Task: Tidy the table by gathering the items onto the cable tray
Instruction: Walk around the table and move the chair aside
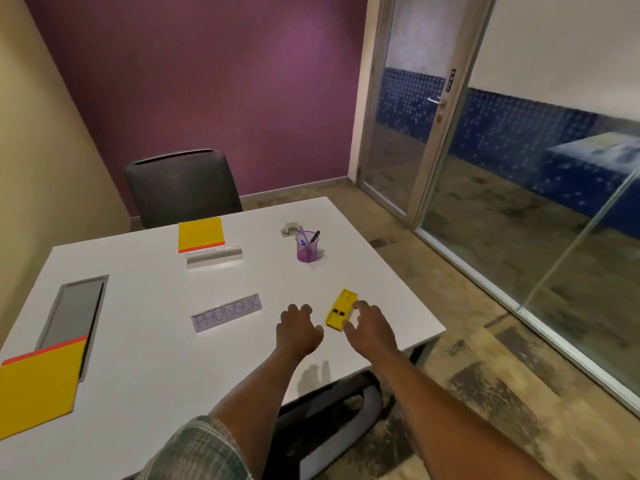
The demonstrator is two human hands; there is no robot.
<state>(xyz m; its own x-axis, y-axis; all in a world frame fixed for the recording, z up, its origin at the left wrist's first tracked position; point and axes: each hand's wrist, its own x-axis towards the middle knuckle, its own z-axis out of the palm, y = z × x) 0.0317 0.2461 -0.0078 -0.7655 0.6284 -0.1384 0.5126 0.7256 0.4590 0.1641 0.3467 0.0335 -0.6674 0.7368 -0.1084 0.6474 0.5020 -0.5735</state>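
Note:
A small yellow box (340, 309) lies near the white table's right front corner. My right hand (370, 329) hovers just beside it, fingers spread, holding nothing. My left hand (299, 329) floats to the box's left with fingers curled but apart, empty. The grey cable tray (71, 315) is a recessed slot at the table's left side. A yellow notebook (38, 384) lies partly over the tray's near end. Elsewhere on the table stand a name card (227, 317), a clear acrylic stand (213, 258), a second yellow notebook (201, 233), a purple pen cup (307, 247) and a small stapler (290, 229).
The white table (145, 358) ends close to my right hand. A dark chair (181, 187) stands at the far side, and another chair (332, 420) is tucked under the near edge. A glass door and glass wall (519, 188) run along the right.

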